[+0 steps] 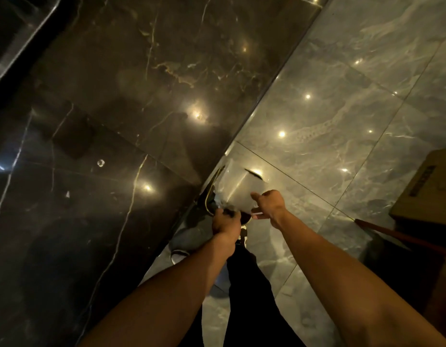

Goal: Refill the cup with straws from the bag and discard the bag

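A clear, crinkled plastic bag (238, 187) hangs in front of me over the floor, held by both hands. My left hand (225, 224) grips its lower left corner in a closed fist. My right hand (269, 204) pinches its lower right edge, thumb pointing toward the bag. No straws show inside the bag from here, and no cup is in view. A dark round shape (244, 217) sits just below the bag between my hands; I cannot tell what it is.
A black marble surface (104, 121) fills the left, meeting grey marble floor tiles (342, 108) on the right. A cardboard box (427, 186) stands at the right edge, with a red stick (404, 237) below it. My dark trouser leg (247, 284) and a shoe (189, 240) are underneath.
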Action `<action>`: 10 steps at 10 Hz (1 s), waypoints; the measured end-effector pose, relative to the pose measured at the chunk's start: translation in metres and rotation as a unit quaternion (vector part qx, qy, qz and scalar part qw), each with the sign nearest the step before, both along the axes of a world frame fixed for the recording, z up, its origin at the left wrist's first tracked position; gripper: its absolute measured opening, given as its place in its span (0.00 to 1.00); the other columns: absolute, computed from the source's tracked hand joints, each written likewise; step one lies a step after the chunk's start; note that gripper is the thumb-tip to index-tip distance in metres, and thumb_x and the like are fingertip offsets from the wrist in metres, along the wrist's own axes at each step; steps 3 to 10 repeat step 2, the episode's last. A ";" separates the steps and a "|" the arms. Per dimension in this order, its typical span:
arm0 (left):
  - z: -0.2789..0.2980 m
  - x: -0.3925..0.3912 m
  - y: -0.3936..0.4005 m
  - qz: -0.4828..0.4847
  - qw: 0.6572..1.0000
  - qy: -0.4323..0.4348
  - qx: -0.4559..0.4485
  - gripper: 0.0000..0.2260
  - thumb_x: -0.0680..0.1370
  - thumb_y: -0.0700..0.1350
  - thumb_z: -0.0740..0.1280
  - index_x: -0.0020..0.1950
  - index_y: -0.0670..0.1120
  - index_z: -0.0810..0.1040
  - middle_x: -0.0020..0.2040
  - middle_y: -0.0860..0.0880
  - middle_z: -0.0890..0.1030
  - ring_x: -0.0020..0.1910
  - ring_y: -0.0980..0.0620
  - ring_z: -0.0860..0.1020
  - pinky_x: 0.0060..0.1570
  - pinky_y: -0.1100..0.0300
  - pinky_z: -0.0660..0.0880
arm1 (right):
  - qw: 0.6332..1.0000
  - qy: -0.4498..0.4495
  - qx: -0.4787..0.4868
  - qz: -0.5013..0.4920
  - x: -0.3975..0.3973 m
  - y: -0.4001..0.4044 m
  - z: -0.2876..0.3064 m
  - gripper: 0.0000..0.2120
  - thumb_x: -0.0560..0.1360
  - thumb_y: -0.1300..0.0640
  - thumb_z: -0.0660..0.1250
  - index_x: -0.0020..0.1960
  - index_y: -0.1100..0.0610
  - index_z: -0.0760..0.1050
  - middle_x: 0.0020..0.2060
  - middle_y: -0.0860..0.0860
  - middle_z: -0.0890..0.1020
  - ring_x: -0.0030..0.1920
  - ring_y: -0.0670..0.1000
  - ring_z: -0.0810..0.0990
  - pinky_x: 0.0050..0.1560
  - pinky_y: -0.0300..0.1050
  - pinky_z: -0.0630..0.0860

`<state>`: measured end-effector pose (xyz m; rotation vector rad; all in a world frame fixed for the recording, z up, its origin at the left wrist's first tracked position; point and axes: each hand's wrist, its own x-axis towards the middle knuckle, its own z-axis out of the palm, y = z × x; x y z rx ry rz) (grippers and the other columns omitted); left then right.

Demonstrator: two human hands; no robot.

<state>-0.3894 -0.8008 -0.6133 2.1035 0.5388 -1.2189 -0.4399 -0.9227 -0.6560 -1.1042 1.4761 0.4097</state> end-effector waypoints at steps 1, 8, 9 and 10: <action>0.025 -0.001 -0.007 -0.103 0.994 -0.023 -0.041 0.19 0.80 0.40 0.68 0.72 0.41 0.73 0.67 0.39 0.80 0.68 0.40 0.78 0.66 0.52 0.75 | 0.996 0.000 -0.027 0.088 -0.003 0.005 0.021 0.10 0.81 0.63 0.66 0.57 0.66 0.82 0.51 0.63 0.85 0.49 0.62 0.85 0.48 0.54 0.84; 0.045 -0.002 -0.009 -0.168 0.984 -0.037 -0.051 0.22 0.81 0.41 0.67 0.75 0.44 0.70 0.71 0.40 0.76 0.71 0.40 0.75 0.69 0.50 0.73 | 0.989 0.009 -0.053 0.135 -0.004 0.009 0.051 0.11 0.81 0.62 0.65 0.57 0.65 0.83 0.52 0.62 0.86 0.53 0.62 0.84 0.51 0.51 0.80; 0.045 -0.002 -0.009 -0.168 0.984 -0.037 -0.051 0.22 0.81 0.41 0.67 0.75 0.44 0.70 0.71 0.40 0.76 0.71 0.40 0.75 0.69 0.50 0.73 | 0.989 0.009 -0.053 0.135 -0.004 0.009 0.051 0.11 0.81 0.62 0.65 0.57 0.65 0.83 0.52 0.62 0.86 0.53 0.62 0.84 0.51 0.51 0.80; 0.045 -0.002 -0.009 -0.168 0.984 -0.037 -0.051 0.22 0.81 0.41 0.67 0.75 0.44 0.70 0.71 0.40 0.76 0.71 0.40 0.75 0.69 0.50 0.73 | 0.989 0.009 -0.053 0.135 -0.004 0.009 0.051 0.11 0.81 0.62 0.65 0.57 0.65 0.83 0.52 0.62 0.86 0.53 0.62 0.84 0.51 0.51 0.80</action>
